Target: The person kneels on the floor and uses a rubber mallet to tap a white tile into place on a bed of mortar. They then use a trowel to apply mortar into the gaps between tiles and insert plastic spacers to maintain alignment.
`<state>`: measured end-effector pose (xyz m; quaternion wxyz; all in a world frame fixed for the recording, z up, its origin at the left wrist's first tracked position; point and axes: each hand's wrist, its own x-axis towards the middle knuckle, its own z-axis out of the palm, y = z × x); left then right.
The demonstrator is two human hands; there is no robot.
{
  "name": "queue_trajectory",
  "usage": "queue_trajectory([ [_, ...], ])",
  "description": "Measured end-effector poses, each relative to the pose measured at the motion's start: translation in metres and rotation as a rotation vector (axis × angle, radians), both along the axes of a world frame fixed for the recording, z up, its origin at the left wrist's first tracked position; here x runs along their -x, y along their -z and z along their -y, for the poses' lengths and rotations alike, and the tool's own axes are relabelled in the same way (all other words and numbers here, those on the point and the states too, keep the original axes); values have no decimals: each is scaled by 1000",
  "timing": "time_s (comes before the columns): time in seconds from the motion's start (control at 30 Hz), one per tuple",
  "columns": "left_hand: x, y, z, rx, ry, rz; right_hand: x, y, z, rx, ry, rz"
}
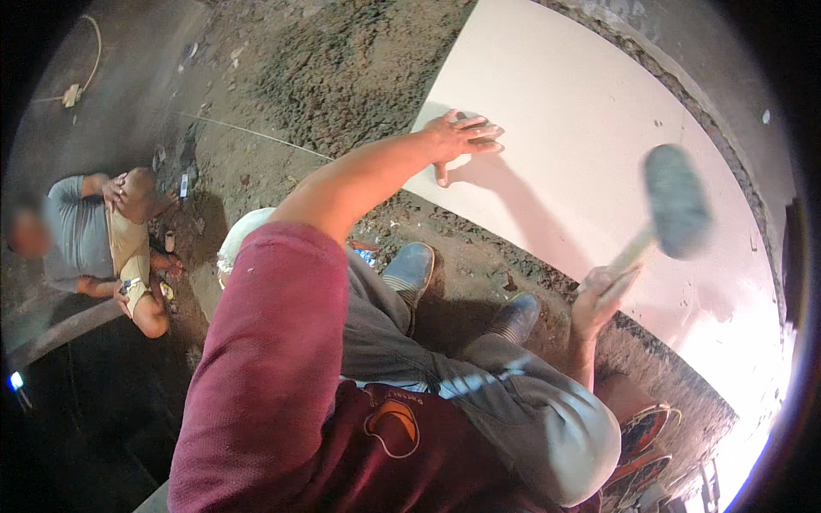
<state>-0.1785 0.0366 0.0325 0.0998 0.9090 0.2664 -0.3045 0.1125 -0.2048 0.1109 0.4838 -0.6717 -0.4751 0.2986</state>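
A large pale square tile (556, 103) lies on the ground on the right side of the view. My left hand (457, 141) rests near its left edge, fingers spread and fingertips on the surface, casting a shadow across it. My right hand (603, 295) grips the wooden handle of a mallet (676, 201), whose dark, blurred head is over the right part of the tile. Rough grey mortar (342, 77) borders the tile's left side.
At left another person (73, 235) sits on the ground, hands near their knees. My boots (406, 274) are below the tile's near edge. A white bucket-like object (239, 231) is partly behind my left arm. Tools or cords (641, 427) lie at lower right, and a cable (98, 43) at upper left.
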Motion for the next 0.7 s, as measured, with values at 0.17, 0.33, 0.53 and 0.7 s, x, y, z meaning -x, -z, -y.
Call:
queue_trajectory([
  [0.17,-3,1,1,-48,24,-52,-23,16,3,493,-78,255],
  [0.33,-1,1,-1,-73,45,-82,-24,23,9,122,95,159],
  [0.53,1,7,-3,-48,26,36,-16,18,-11,387,-176,243],
  [0.7,2,14,-1,-76,44,33,-24,-2,-3,163,-33,167],
])
